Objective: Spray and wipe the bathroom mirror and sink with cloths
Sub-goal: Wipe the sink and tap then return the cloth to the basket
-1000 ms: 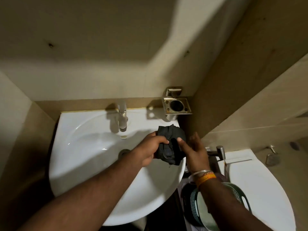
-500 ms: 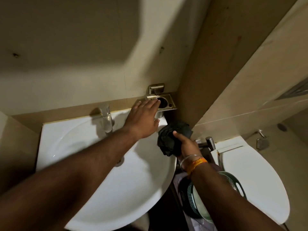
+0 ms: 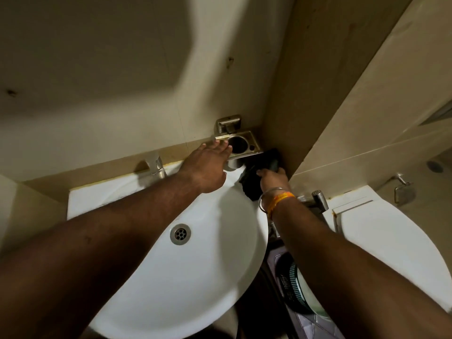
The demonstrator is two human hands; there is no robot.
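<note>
A white sink (image 3: 151, 285) with a metal drain (image 3: 180, 234) fills the lower middle. A chrome tap (image 3: 155, 166) stands at its back rim. A metal wall holder (image 3: 247, 142) with a round hole is fixed in the corner above the sink. My left hand (image 3: 208, 165) lies flat, fingers spread, fingertips on the holder's left edge. My right hand (image 3: 271, 178) grips a black cloth (image 3: 254, 184) and presses it under the holder's right side, against the corner wall. No mirror or spray bottle is in view.
A white toilet (image 3: 381, 241) sits to the right, with a chrome hand sprayer (image 3: 319, 199) and a wall fitting (image 3: 403, 189) near it. A dark bin with a green-patterned rim (image 3: 292, 287) stands between sink and toilet. Beige tiled walls enclose the corner.
My left hand let go of the cloth and moved up to the holder. My right hand carried the cloth up and back, from over the sink's rim to beneath the holder in the corner.
</note>
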